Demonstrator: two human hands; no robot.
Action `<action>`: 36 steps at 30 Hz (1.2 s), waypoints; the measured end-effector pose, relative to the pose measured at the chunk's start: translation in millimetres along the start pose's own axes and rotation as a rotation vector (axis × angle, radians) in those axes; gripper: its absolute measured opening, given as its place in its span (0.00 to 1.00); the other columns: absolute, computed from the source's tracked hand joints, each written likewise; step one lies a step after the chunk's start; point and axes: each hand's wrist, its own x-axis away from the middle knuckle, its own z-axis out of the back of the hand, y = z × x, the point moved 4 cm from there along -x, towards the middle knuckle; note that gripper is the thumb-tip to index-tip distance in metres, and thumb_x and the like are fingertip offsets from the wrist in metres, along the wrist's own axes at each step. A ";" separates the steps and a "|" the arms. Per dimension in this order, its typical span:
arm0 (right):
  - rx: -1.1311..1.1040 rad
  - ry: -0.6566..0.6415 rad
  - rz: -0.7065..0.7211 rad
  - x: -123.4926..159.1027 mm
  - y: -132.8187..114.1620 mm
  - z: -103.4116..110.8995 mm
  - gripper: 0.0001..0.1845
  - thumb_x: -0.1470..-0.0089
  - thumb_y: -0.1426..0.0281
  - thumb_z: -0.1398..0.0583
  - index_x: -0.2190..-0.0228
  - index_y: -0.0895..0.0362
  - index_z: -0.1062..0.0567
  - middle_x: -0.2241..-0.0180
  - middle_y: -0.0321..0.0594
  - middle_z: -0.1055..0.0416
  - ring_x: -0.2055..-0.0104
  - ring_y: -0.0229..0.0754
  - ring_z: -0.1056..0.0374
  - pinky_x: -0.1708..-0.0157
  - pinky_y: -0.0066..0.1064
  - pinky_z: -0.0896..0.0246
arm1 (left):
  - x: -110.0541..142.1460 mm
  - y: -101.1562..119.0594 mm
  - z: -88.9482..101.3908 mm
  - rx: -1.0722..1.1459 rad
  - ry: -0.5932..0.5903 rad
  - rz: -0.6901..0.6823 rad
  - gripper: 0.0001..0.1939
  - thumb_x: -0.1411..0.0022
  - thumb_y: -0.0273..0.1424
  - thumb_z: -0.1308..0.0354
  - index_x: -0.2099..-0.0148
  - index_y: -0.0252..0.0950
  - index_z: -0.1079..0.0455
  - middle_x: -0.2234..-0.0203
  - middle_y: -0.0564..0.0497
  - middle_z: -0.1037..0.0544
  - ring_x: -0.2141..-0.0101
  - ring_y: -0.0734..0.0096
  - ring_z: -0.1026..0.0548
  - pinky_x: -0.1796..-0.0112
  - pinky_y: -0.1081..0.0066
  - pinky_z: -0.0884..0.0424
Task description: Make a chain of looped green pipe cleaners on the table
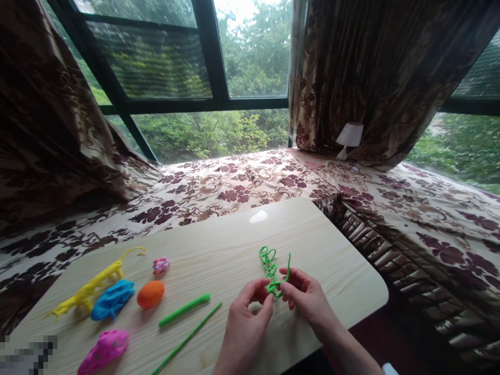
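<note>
Both my hands meet over the near middle of a light wooden table. My left hand and my right hand each pinch the lower end of a green pipe cleaner, bent into loops that rise above my fingers. To the left lie a thick green clay roll and a straight green pipe cleaner.
On the table's left side are a yellow lizard-like figure, a blue clay lump, an orange clay ball, a small pink piece and a magenta lump. Floral cushions, curtains and a small white lamp line the window.
</note>
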 end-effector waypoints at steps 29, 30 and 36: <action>0.354 -0.152 0.192 8.9 -24.9 -20.9 0.08 0.50 0.67 0.42 0.69 0.56 0.25 0.70 0.37 0.30 0.69 0.38 0.34 0.72 0.27 0.39 | 1.3 1.3 11.6 0.249 0.087 0.149 0.11 0.48 0.34 0.41 0.62 0.36 0.27 0.70 0.50 0.22 0.67 0.70 0.26 0.62 0.74 0.31; 0.341 -0.146 0.180 8.7 -22.8 -20.4 0.08 0.49 0.66 0.42 0.68 0.56 0.25 0.70 0.37 0.29 0.69 0.39 0.34 0.71 0.28 0.39 | 1.6 -0.2 12.6 0.260 0.102 0.168 0.11 0.49 0.34 0.41 0.63 0.36 0.27 0.71 0.51 0.22 0.68 0.71 0.26 0.63 0.75 0.31; 0.336 -0.115 0.158 10.1 -17.0 -16.5 0.13 0.49 0.66 0.42 0.61 0.55 0.26 0.69 0.38 0.28 0.67 0.40 0.33 0.69 0.29 0.38 | 2.4 -2.3 10.3 0.308 0.094 0.178 0.11 0.48 0.34 0.41 0.63 0.35 0.28 0.73 0.52 0.23 0.70 0.74 0.28 0.64 0.77 0.32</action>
